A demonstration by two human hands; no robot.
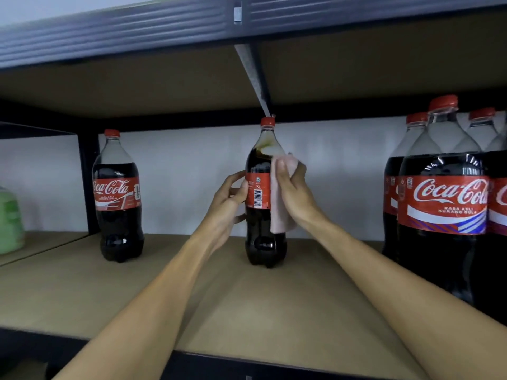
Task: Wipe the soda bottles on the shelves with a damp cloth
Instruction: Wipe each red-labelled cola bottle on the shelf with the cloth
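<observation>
I held one cola bottle point(264, 223) upright near the middle of the shelf board point(219, 311), toward its back edge. My left hand point(229, 197) curled round the bottle's left side at the label, with the thumb on the front. My right hand point(295, 193) pressed a pale pink cloth point(278, 215) against the bottle's right side. Its fingers wrapped over the cloth just below the bottle's shoulder, and the rest of the cloth hung down past the label. A second bottle point(118, 198) stood well apart toward the board's left end. A tight group of bottles point(444, 204) filled its right end. A green container point(9, 220) sat on the neighbouring board at far left.
</observation>
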